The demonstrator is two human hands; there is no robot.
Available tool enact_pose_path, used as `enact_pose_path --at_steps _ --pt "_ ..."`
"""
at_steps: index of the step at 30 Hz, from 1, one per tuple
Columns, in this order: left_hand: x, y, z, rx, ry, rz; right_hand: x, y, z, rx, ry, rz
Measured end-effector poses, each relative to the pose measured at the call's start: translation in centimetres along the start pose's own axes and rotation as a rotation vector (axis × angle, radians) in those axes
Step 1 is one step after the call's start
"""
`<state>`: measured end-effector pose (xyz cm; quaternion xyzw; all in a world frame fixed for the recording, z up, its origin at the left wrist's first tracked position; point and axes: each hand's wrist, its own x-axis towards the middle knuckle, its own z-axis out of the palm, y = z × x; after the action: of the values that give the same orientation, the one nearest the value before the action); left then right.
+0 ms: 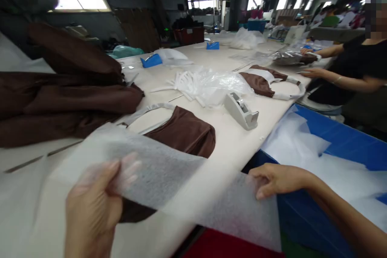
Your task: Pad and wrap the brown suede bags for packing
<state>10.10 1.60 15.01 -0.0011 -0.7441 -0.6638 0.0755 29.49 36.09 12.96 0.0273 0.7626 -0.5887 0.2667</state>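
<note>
A thin translucent white sheet (169,173) stretches between my two hands above the table's near edge. My left hand (98,197) pinches it at the left, with the thumb in front and the fingers showing through from behind. At the right, my right hand (269,179) grips the sheet's upper edge between thumb and fingers. Just beyond the sheet lies a brown bag (187,129) with a white-wrapped handle, partly covered by it. Another dark brown piece shows below the sheet near my left hand.
Brown bags (60,96) are heaped at the left of the table (226,145). A grey tape dispenser (241,111), clear plastic (217,84) and another brown bag (256,82) lie farther back. White sheets (305,145) fill a blue bin (347,137) at right. A person (356,68) works beyond.
</note>
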Motion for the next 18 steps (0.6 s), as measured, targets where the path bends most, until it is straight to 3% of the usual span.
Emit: enact_pose_path --at_steps 4,8,13,15,18 --pt "-0.7 -1.0 2.1 -0.376 -0.087 -0.318 1.4 0.1 -1.1 0.108 0.111 -0.115" --pt "-0.9 -1.0 4.4 -0.418 -0.254 -0.381 6.6 -2.5 -0.4 0.215 0.124 -0.165" --pt "-1.0 -1.1 5.7 -0.306 -0.408 -0.301 13.4 -5.7 2.3 0.321 0.031 -0.200" --pt "-1.3 -1.5 5.4 -0.200 -0.462 -0.197 14.4 -5.9 2.9 0.398 0.038 -0.181" --pt "-2.1 -2.8 4.7 0.106 -0.469 0.102 13.4 -4.7 2.5 0.482 0.161 -0.159"
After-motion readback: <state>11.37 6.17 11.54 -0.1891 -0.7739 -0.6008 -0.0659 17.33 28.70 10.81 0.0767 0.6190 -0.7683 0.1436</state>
